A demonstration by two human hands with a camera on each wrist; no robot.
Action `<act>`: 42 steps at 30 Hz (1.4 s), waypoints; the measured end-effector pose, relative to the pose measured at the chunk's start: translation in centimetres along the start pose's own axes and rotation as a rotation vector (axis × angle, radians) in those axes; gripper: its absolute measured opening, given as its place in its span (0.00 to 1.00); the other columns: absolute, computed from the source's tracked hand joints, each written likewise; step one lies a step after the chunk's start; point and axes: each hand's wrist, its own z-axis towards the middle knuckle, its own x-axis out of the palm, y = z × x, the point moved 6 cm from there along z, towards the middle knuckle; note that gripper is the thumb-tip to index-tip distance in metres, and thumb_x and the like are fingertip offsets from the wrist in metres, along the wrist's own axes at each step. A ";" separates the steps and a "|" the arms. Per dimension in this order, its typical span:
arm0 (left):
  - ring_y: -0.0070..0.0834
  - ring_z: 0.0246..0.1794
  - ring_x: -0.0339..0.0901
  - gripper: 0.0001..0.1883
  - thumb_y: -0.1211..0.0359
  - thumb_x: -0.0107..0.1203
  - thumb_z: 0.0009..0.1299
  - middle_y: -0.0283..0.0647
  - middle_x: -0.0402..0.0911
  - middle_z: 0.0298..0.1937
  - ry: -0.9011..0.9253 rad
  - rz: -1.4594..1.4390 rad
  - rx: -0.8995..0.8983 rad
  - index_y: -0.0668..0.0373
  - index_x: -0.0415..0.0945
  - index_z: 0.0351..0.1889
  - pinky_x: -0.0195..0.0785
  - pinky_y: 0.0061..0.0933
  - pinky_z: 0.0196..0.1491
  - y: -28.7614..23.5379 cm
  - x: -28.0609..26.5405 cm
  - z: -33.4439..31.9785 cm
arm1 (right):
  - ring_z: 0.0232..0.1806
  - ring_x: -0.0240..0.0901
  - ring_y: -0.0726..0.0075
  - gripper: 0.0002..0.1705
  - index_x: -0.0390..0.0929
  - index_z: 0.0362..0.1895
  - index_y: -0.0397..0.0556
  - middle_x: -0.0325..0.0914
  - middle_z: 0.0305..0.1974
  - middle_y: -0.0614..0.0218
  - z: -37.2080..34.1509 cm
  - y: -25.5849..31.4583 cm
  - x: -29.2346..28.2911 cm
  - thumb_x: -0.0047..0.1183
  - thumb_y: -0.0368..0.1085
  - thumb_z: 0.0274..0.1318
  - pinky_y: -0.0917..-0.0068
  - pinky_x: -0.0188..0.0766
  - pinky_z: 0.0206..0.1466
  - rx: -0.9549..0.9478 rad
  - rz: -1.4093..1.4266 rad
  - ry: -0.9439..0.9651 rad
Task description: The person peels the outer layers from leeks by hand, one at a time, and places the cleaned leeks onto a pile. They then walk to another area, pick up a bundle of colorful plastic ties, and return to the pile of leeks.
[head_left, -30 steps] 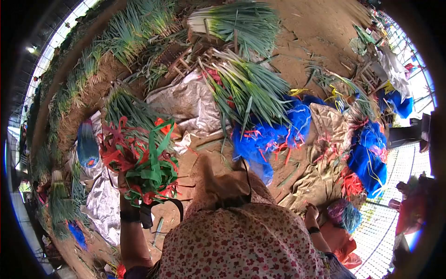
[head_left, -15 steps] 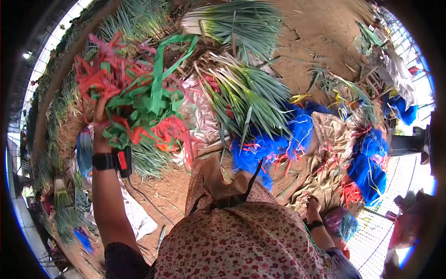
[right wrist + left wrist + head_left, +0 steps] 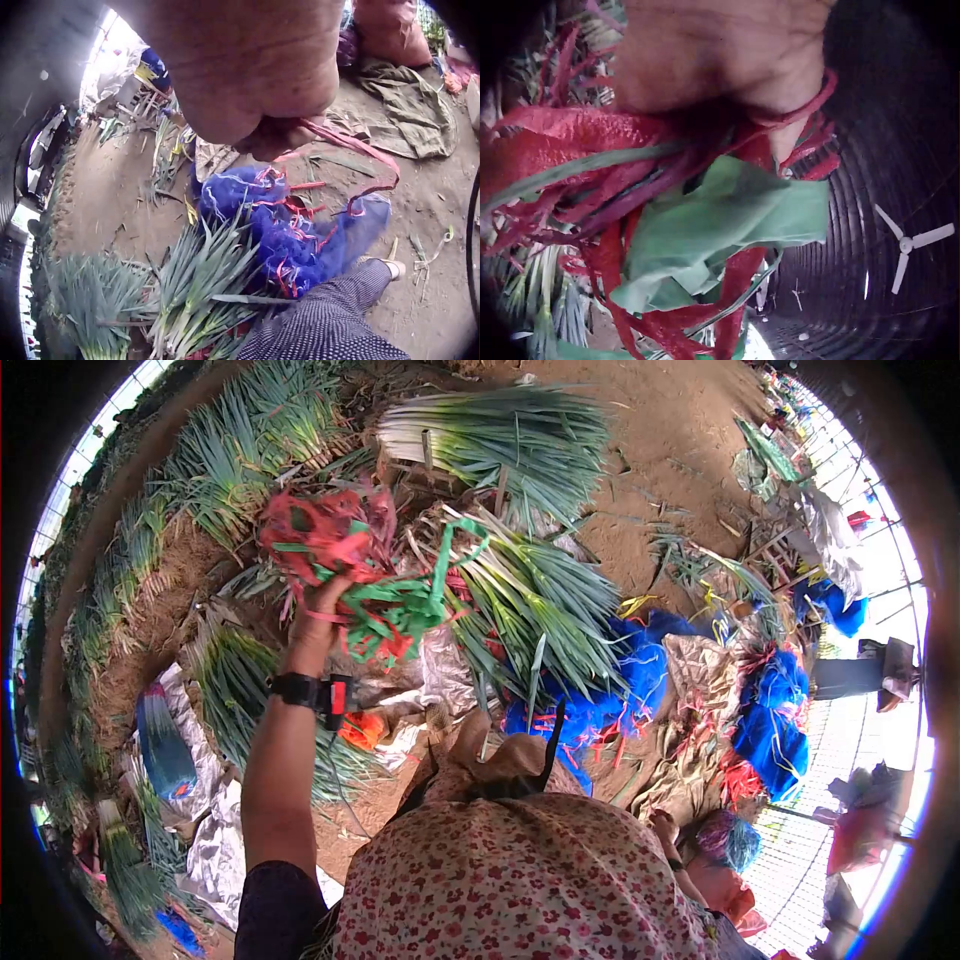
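My left hand grips a tangled bundle of red and green plastic strips, held out over the leeks. In the left wrist view, the strips spill out below the palm, and most of the fingers are hidden. Low at the right side of the body is my right hand. From its curled fingers trails a thin red strip in the right wrist view. Beyond the left hand lies a pile of leeks with long green leaves.
Blue netting with red ties lies beside the leeks. Another large leek bundle lies at the far side, with rows of leeks to the left. Silver sheeting and a brown cloth cover parts of the dirt floor.
My left hand has carried the strips forward from low on the left, then back rightward toward the leek pile. The right hand stays low at the right side.
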 end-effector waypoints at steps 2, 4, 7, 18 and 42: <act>0.23 0.44 0.73 0.19 0.65 0.60 0.57 0.31 0.75 0.45 0.033 0.001 -0.182 0.54 0.73 0.48 0.67 0.27 0.44 2.5 -0.8 2.3 | 0.18 0.65 0.75 0.13 0.74 0.41 0.48 0.75 0.27 0.69 -2.5 1.2 1.4 0.38 0.29 0.53 0.79 0.61 0.18 0.043 0.052 -0.033; 0.28 0.48 0.71 0.21 0.68 0.60 0.57 0.36 0.74 0.48 0.107 0.051 -0.212 0.54 0.72 0.50 0.65 0.29 0.48 6.3 -2.9 3.9 | 0.18 0.64 0.76 0.13 0.74 0.41 0.49 0.74 0.27 0.69 -3.6 1.1 1.5 0.38 0.29 0.53 0.78 0.61 0.18 0.043 0.048 -0.044; 0.38 0.49 0.71 0.24 0.75 0.55 0.56 0.47 0.72 0.51 0.192 0.659 0.233 0.57 0.69 0.54 0.64 0.33 0.50 11.3 -6.9 4.1 | 0.17 0.64 0.76 0.13 0.73 0.42 0.49 0.74 0.27 0.69 -3.8 2.5 2.6 0.38 0.29 0.54 0.78 0.60 0.17 0.025 0.036 -0.032; 0.22 0.38 0.74 0.14 0.61 0.47 0.65 0.31 0.76 0.39 -0.390 0.145 -0.961 0.53 0.70 0.47 0.67 0.29 0.36 28.2 -21.5 -17.0 | 0.13 0.61 0.78 0.14 0.71 0.46 0.52 0.70 0.21 0.72 2.0 7.3 13.9 0.44 0.29 0.55 0.79 0.56 0.13 0.043 -0.056 0.164; 0.45 0.40 0.73 0.11 0.67 0.40 0.69 0.45 0.76 0.40 -0.316 0.566 -0.407 0.59 0.71 0.43 0.68 0.34 0.42 27.2 -24.0 -12.2 | 0.18 0.64 0.76 0.22 0.66 0.54 0.47 0.71 0.27 0.66 -6.3 35.7 53.8 0.37 0.27 0.52 0.80 0.59 0.17 -0.228 -0.333 0.830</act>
